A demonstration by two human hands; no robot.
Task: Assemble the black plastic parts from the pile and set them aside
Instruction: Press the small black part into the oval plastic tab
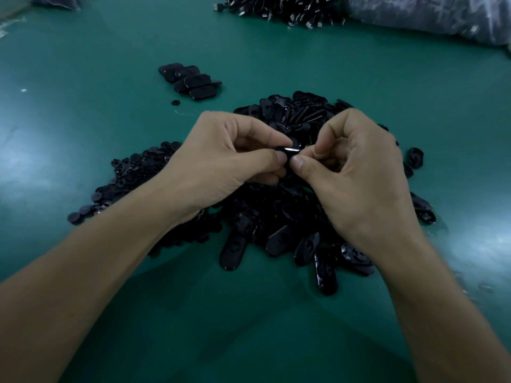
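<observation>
My left hand (221, 158) and my right hand (356, 172) meet above a large pile of black oval plastic parts (279, 217) on the green table (110, 78). Both pinch one small black plastic part (289, 151) between thumbs and fingertips; most of it is hidden by my fingers. To the left lies a heap of small round black pieces (132, 172), partly under my left wrist. A short row of black oval parts (190, 82) lies apart, at the back left of the pile.
A heap of black cables with metal plugs (279, 9) sits at the far edge. A clear plastic bag (431, 15) lies at the far right. One round black piece (174, 102) lies alone near the row. Loose oval parts (415, 157) are scattered at the right.
</observation>
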